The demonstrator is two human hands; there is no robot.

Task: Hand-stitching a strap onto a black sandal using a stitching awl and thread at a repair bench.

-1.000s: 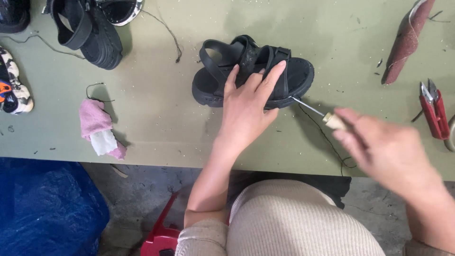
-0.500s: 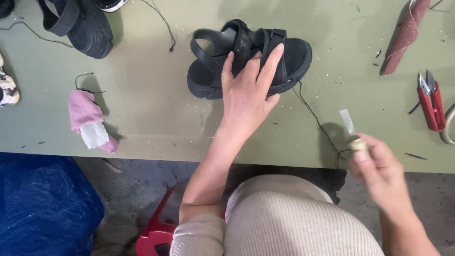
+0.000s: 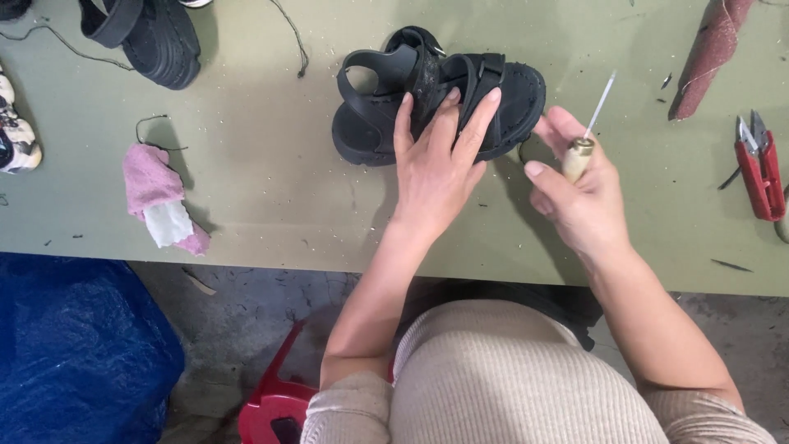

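1. An olive-green counter (image 3: 271, 189) fills the upper part of the frame, flecked with scraps and bits of thread; below its edge are a grey floor, a blue bag (image 3: 78, 345) at lower left and a red stool (image 3: 275, 403).
2. A black sandal (image 3: 386, 107) lies at upper centre of the counter, its long axis running roughly left to right, straps up, heel loop toward the left.
3. The left hand (image 3: 436, 168) lies flat and open on the sandal's near side, fingers spread over the straps, pressing it down.
4. The right hand (image 3: 579, 193) is closed around an awl (image 3: 585, 136) with a pale wooden handle, its thin metal point aimed up and slightly right. It sits just to the right of the sandal's toe end, so the sandal lies to its left. The left hand is the nearer one, already touching.
5. A dark thread seems to run from the sandal toward the right hand; I cannot tell where it ends.
6. Farther out: red snips (image 3: 760, 168) at the right edge, a reddish-brown strip (image 3: 711, 53) at upper right, a pink rag (image 3: 160, 197) at left, another black sandal (image 3: 152, 37) at upper left.
7. Nothing stands between the awl and the sandal.
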